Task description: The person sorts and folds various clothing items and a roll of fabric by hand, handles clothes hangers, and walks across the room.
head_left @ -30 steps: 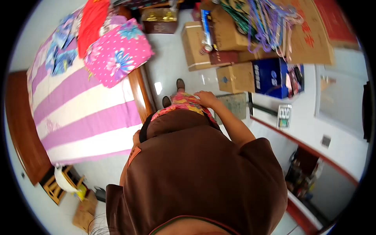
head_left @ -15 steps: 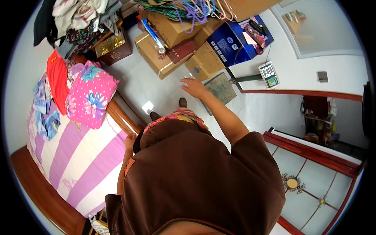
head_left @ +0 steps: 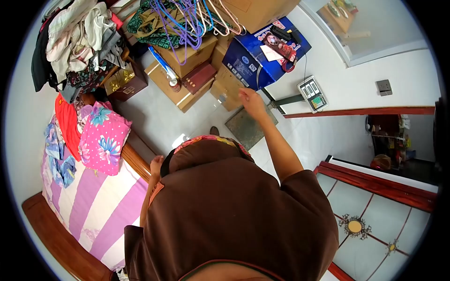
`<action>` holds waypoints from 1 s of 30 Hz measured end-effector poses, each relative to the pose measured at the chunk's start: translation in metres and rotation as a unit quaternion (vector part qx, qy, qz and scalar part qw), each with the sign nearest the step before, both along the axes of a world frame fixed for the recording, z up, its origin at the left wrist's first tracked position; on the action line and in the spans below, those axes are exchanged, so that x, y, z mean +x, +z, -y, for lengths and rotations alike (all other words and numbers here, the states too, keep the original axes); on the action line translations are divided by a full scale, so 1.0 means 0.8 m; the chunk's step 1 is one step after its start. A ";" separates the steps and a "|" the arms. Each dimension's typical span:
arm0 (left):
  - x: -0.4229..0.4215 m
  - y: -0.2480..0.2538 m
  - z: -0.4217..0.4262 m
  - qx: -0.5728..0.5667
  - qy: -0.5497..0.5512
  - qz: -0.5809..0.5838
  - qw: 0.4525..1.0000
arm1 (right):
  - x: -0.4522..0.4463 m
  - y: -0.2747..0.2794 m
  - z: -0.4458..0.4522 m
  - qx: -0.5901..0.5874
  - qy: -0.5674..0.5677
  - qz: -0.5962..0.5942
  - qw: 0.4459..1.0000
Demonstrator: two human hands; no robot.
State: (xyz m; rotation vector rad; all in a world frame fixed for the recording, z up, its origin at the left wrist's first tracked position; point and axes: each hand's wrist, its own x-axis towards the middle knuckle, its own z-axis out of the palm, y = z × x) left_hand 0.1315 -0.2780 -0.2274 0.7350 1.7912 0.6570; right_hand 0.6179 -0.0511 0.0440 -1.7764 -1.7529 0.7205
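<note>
My right hand (head_left: 253, 103) is stretched forward above the platform scale's dark plate (head_left: 251, 129), with its fingers curled in and nothing visible in them. Its nearest neighbour in the view is a small cardboard box (head_left: 228, 87). The scale's display (head_left: 313, 93) sits on a post to the right. Low at my left side, my left hand (head_left: 157, 166) is closed, next to the bed's wooden edge (head_left: 136, 157) and a black strap at my waist. No object shows in it.
Hangers (head_left: 187, 21), a blue box (head_left: 262, 54) with items on top, and a larger carton (head_left: 161, 84) carrying a can (head_left: 174, 85) stand ahead. A clothes pile (head_left: 82, 42) is at far left. The striped bed (head_left: 101, 206) holds a pink pillow (head_left: 104, 140). A glass-panelled door (head_left: 375, 225) stands right.
My right hand has moved right and its spread fingers have curled in. My left hand stays low at my side. The view has shifted, and one of my shoes has gone out of sight.
</note>
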 end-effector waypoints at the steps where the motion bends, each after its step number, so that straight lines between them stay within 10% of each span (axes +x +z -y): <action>1: 0.017 0.010 -0.011 0.004 -0.013 -0.005 1.000 | 0.008 -0.001 -0.007 0.019 0.008 -0.005 1.000; 10: 0.124 0.119 -0.094 0.010 -0.081 -0.085 0.993 | 0.058 0.025 -0.072 0.214 -0.029 0.130 0.968; 12: 0.099 0.060 -0.091 0.020 -0.066 -0.051 0.996 | 0.065 0.025 -0.086 0.232 -0.060 0.161 0.957; 16: 0.070 0.080 -0.108 0.084 -0.228 -0.214 0.946 | 0.080 0.028 -0.107 0.188 -0.134 0.257 0.939; 30: 0.042 0.162 -0.196 0.034 -0.169 -0.149 0.974 | 0.081 0.001 -0.149 0.135 -0.179 0.340 0.913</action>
